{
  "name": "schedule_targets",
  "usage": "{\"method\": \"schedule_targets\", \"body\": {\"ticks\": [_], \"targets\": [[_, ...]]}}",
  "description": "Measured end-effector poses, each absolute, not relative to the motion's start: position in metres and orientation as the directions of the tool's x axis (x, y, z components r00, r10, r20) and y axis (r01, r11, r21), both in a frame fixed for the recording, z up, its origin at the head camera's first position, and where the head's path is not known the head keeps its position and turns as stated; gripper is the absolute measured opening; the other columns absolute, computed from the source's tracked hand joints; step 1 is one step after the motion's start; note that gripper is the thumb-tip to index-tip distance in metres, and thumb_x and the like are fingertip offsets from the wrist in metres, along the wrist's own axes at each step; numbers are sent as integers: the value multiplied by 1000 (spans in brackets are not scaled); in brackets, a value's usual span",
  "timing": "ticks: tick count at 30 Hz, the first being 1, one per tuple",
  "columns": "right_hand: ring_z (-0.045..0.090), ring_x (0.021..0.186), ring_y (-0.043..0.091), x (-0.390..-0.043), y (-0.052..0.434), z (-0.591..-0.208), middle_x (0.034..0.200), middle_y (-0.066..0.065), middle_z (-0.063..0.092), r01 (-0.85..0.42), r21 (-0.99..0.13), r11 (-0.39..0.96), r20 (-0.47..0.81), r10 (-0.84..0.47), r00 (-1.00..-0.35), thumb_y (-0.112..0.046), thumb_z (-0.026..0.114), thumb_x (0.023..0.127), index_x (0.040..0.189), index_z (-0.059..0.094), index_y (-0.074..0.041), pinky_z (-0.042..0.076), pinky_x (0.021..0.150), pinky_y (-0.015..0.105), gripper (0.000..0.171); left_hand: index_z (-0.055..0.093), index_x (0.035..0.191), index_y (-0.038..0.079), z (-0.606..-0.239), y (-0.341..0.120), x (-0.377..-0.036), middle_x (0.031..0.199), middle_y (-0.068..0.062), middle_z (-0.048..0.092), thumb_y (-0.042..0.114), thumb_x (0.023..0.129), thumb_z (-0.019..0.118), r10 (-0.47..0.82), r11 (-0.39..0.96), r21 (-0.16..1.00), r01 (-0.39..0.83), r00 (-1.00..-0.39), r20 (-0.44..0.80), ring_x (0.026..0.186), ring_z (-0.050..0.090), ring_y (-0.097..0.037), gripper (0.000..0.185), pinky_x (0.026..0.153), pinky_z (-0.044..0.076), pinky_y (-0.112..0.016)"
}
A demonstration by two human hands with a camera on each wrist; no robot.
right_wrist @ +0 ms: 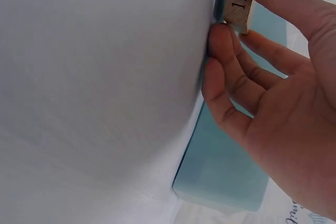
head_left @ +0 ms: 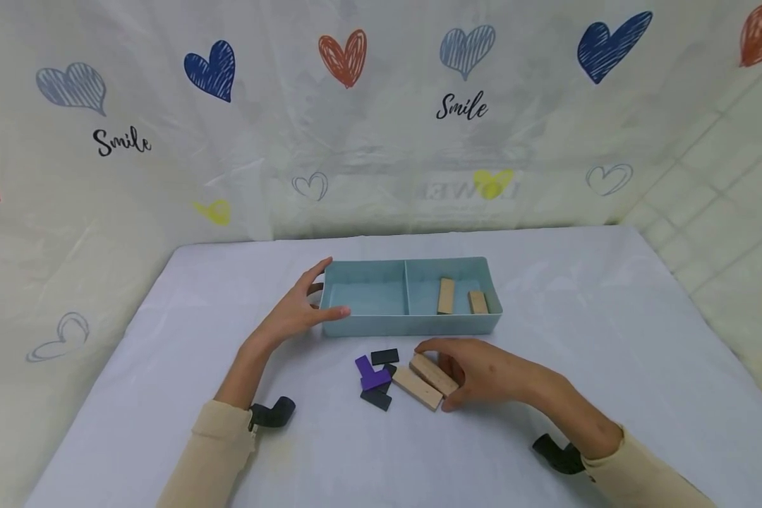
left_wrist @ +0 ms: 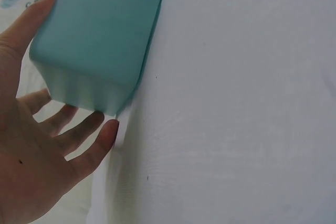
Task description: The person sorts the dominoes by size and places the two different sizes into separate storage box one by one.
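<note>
A light blue two-compartment tray [head_left: 381, 325] lies on the table, and my left hand [head_left: 295, 308] holds its left end, thumb over the front rim and fingers around the end wall. In the left wrist view the fingertips lie close to the tray's end [left_wrist: 84, 87]. In front of the tray, my right hand [head_left: 492, 370] pinches a wooden block [head_left: 434, 375] lengthwise between thumb and fingers. The number 12 shows on the block's face [right_wrist: 239, 3] in the right wrist view. Another wooden block [head_left: 417, 389] lies right beside it.
Two wooden blocks, a longer one [head_left: 446, 296] and a shorter-looking one [head_left: 478, 303], are in the tray's right compartment. Purple pieces [head_left: 375, 379] and several black pieces [head_left: 384, 356] lie bunched left of the gripped block. A patterned sheet [head_left: 368, 141] hangs behind the white table [head_left: 165, 339].
</note>
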State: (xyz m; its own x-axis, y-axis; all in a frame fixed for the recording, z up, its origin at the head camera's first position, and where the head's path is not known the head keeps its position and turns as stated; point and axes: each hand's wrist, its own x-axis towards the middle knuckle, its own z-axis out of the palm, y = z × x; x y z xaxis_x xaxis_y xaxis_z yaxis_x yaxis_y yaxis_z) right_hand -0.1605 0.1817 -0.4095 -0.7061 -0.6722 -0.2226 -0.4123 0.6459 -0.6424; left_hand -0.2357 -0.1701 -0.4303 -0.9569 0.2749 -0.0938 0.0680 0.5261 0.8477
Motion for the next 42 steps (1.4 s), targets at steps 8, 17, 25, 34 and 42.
{"method": "schedule_targets", "body": {"ticks": [8,17,25,34,42], "targets": [[59,86,9,-161,181,-405,97,-9,66,-396,-631,667,-221,-644,-733,-24,95,76,149,51,-15,52,73,21,86,18,163,49,-430,-170,-237,175,-1,18,50,82,86,274,531,845,65,-957,-98,156,35,-35,106,116,45,-62],[60,84,6,-159,181,-404,97,-11,64,-436,-620,652,-147,-642,-752,-25,93,78,151,48,-16,54,75,23,86,18,166,41,-431,-171,-238,175,-3,18,50,83,85,274,541,838,70,-957,-97,157,34,-38,107,116,44,-63],[60,85,5,-159,180,-402,96,-12,63,-456,-639,620,-72,-638,-767,-30,93,78,153,47,-15,57,79,27,89,18,165,43,-429,-170,-237,175,-1,18,50,83,85,269,540,840,54,-957,-112,156,34,-39,106,114,43,-66],[60,84,7,-160,179,-399,95,-12,62,-477,-647,595,9,-620,-785,-29,93,79,154,45,-15,57,81,28,90,18,164,47,-430,-170,-238,175,-4,18,50,83,85,271,539,840,52,-956,-114,157,34,-38,105,116,43,-65],[61,83,4,-161,179,-397,95,-12,65,-500,-646,577,96,-589,-803,-24,92,79,153,44,-15,59,83,34,89,18,166,42,-429,-169,-238,175,-3,18,49,83,85,276,539,840,63,-955,-106,156,34,-37,106,116,43,-64]]}}
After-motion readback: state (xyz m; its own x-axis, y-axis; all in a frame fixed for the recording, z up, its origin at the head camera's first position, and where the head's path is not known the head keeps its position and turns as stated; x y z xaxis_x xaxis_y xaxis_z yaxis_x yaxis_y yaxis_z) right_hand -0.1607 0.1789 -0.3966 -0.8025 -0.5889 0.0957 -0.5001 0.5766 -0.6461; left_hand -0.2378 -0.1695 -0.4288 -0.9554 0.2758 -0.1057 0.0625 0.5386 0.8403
